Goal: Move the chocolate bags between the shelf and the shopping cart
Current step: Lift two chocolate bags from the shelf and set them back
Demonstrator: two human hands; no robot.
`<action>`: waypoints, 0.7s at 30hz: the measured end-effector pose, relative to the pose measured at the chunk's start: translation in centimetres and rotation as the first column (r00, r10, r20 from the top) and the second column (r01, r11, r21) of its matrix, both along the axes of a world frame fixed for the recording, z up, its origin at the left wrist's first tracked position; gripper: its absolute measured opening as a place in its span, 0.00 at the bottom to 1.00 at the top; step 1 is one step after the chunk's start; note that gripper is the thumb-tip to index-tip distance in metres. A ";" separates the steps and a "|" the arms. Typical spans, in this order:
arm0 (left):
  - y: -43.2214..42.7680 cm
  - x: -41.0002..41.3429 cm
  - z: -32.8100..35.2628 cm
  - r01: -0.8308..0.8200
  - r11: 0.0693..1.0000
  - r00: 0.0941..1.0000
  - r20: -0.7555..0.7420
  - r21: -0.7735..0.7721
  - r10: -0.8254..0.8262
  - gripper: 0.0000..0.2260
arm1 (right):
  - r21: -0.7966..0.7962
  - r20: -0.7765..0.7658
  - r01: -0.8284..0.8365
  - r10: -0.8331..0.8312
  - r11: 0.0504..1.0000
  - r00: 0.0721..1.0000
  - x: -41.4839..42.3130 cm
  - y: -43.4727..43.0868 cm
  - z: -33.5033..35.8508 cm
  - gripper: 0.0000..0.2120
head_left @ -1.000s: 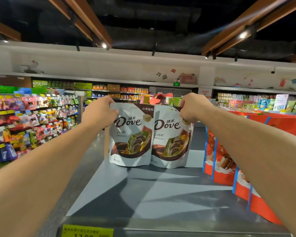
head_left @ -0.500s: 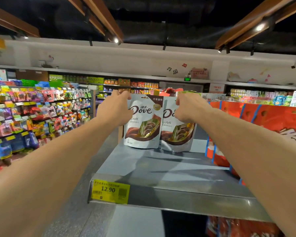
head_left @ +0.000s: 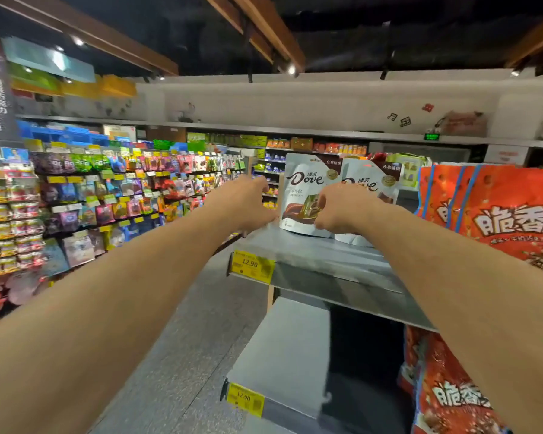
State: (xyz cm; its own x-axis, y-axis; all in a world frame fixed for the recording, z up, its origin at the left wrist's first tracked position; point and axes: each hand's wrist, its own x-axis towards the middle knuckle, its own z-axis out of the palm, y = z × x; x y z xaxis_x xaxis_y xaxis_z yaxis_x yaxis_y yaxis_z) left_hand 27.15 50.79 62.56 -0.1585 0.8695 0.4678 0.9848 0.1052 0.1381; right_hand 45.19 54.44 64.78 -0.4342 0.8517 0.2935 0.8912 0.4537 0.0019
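Evidently for display, the shelf [head_left: 311, 256] carries the left chocolate bag [head_left: 304, 189] and right chocolate bag [head_left: 386, 180] upright at its back, fronts outward. The left hand [head_left: 248, 205] hangs loosely curled and empty off the shelf's left edge; I cannot tell the right hand's [head_left: 342, 211] grip.

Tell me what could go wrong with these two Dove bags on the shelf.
The left Dove bag stands upright at the open left end of the shelf; a nudge from the right hand, in front of it, could tip it off into the aisle. The right Dove bag stands beside it, so one falling may topple the other.
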 end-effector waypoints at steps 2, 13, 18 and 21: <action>-2.9 0.1 -0.7 -0.051 0.999 0.999 0.013 0.001 0.051 0.26 | 0.000 0.014 -0.069 0.069 0.998 0.998 -0.6 -2.0 -0.7 0.17; -19.1 -4.9 -6.4 -0.386 0.915 0.903 0.154 -0.118 0.401 0.23 | -0.086 0.039 -0.427 0.431 0.900 0.902 -8.0 -13.0 -5.3 0.16; -25.6 -8.3 -8.0 -0.547 0.823 0.818 0.110 -0.151 0.564 0.30 | -0.163 0.014 -0.549 0.559 0.819 0.829 -12.8 -16.4 -7.5 0.16; -29.0 -10.6 -9.5 -0.616 0.766 0.761 0.115 -0.185 0.639 0.29 | -0.217 0.007 -0.601 0.617 0.769 0.787 -15.8 -18.4 -9.6 0.19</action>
